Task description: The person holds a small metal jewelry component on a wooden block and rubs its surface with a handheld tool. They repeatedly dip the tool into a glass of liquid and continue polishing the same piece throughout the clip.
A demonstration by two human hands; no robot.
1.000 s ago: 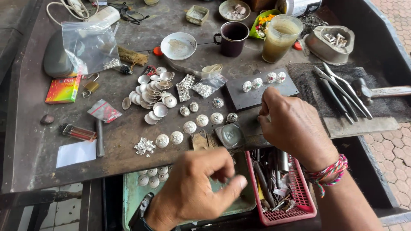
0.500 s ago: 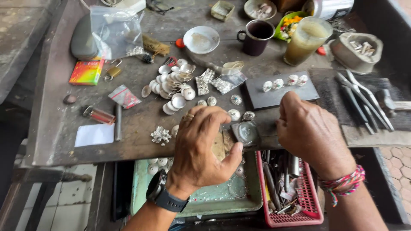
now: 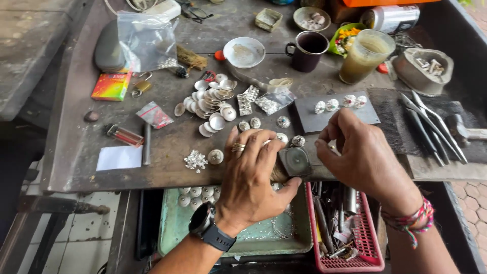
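- One broad dark worn surface carries everything, cluttered from the far edge to the near one.
- Below its near edge sits a pale green tray holding more round silver domes, and to the right of it a red basket of tools.
- On the far left lies a clear plastic bag; a glass of cloudy drink and a dark mug stand far right of centre, with a white bowl to the left of the mug.
- Left hand, with a ring and a wristwatch, lies over the near edge; its fingers and thumb are closed around a small squarish grey metal block, which rests at the near edge between the two hands.
- Right hand hovers just right of the block, fingers curled with thumb and forefinger pinched together; what the grip holds, if anything, I cannot tell.
- A grey slate plate far of the right hand bears four small silver domes in a row.
- Several long metal tools lie on a dark mat at the right.
- Many silver shell-like discs are heaped at the centre, with loose ones scattered toward the left hand.
- A white paper slip and a bright coloured small box lie at the left.
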